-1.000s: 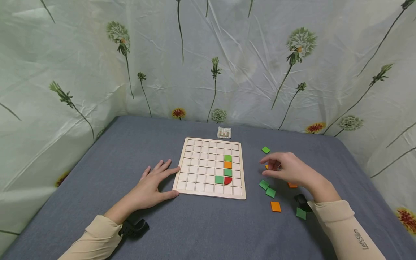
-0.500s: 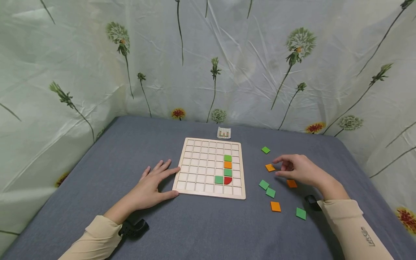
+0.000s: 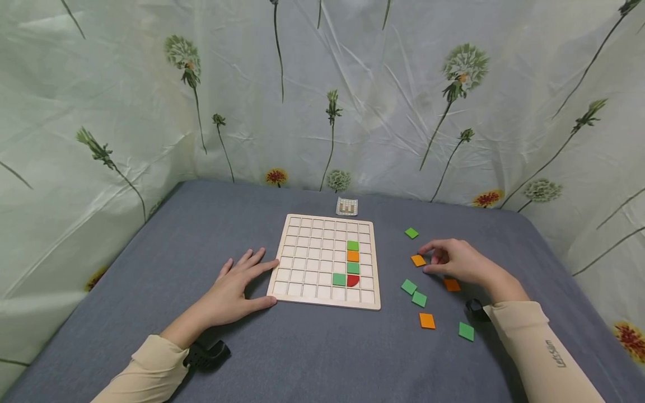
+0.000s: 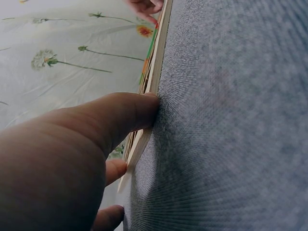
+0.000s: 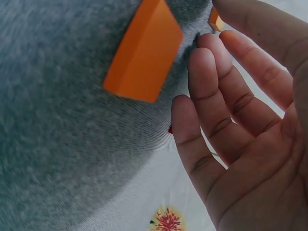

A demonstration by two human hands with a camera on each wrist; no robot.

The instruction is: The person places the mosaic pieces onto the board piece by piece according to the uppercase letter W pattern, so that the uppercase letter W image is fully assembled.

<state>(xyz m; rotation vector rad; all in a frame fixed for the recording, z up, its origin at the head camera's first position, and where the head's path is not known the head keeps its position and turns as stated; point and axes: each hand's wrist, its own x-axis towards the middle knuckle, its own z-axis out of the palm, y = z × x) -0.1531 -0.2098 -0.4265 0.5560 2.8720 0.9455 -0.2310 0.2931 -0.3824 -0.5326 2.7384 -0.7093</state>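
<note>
"Right grip?"
"Narrow. My right hand [image 3: 459, 260] has thumb and index either side of an orange tile [image 3: 417, 261]; can't tell if they're pinching it."
"Tile's where?"
"On the grey cloth [image 3: 322, 352], three o'clock from the grid board [image 3: 299, 263]. Lime tile [image 3: 411, 233] at its twelve, second orange piece [image 3: 452, 285] at its four."
"Left?"
"My left hand [image 3: 228, 294]'s spread wide, index at the board's nine, thumb at its eight."
</note>
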